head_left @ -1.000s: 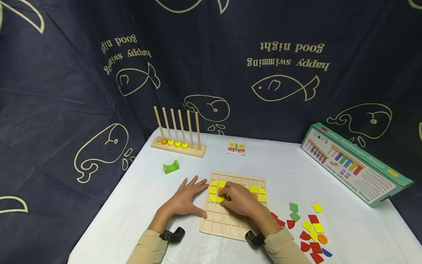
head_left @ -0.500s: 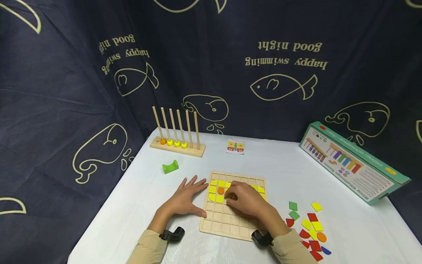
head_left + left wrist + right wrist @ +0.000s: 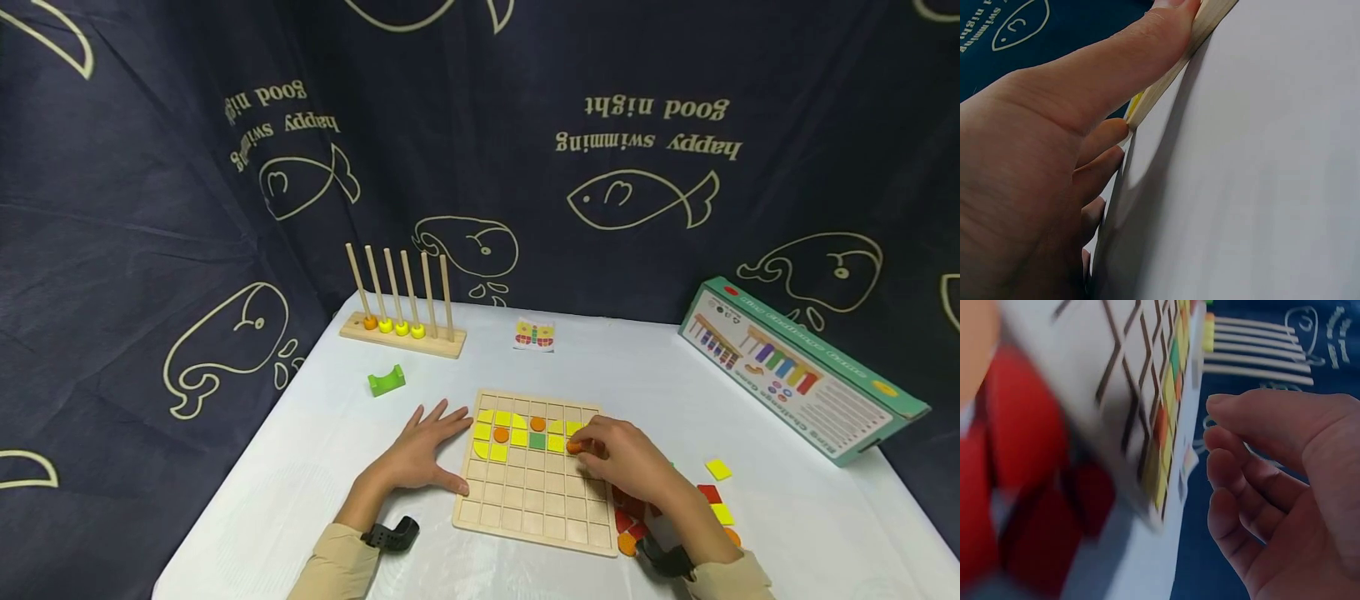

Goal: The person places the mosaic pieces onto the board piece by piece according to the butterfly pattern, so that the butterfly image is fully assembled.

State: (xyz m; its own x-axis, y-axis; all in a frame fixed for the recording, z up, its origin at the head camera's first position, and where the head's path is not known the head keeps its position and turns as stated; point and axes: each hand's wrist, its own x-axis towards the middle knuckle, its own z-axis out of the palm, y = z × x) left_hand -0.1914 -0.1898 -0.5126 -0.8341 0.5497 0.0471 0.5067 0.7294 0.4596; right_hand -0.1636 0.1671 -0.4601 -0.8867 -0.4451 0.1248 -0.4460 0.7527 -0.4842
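A wooden grid board [image 3: 532, 525] lies on the table with several yellow tiles [image 3: 504, 418], a green square tile [image 3: 537, 441] and orange discs [image 3: 501, 434] in its upper rows. My left hand [image 3: 416, 454] rests at the board's left edge, fingers spread, thumb on the lower part of that edge; the thumb [image 3: 1116, 69] shows against the wood in the left wrist view. Over the board's right side is my right hand [image 3: 637, 462], its fingertips overlapping another orange disc [image 3: 573, 447] in the head view. In the right wrist view, its loosely bent fingers [image 3: 1225, 469] hold nothing.
Loose red tiles [image 3: 1025, 419], yellow ones [image 3: 717, 469] and an orange disc [image 3: 627, 545] lie right of the board, partly hidden by my right arm. Behind stand a peg rack [image 3: 401, 337], a green curved block [image 3: 387, 381], a butterfly card [image 3: 534, 335] and a box [image 3: 802, 371].
My right hand has moved right across the board, from the left orange disc to the right one, uncovering the tiles in the middle. My left hand has stayed at the board's edge.
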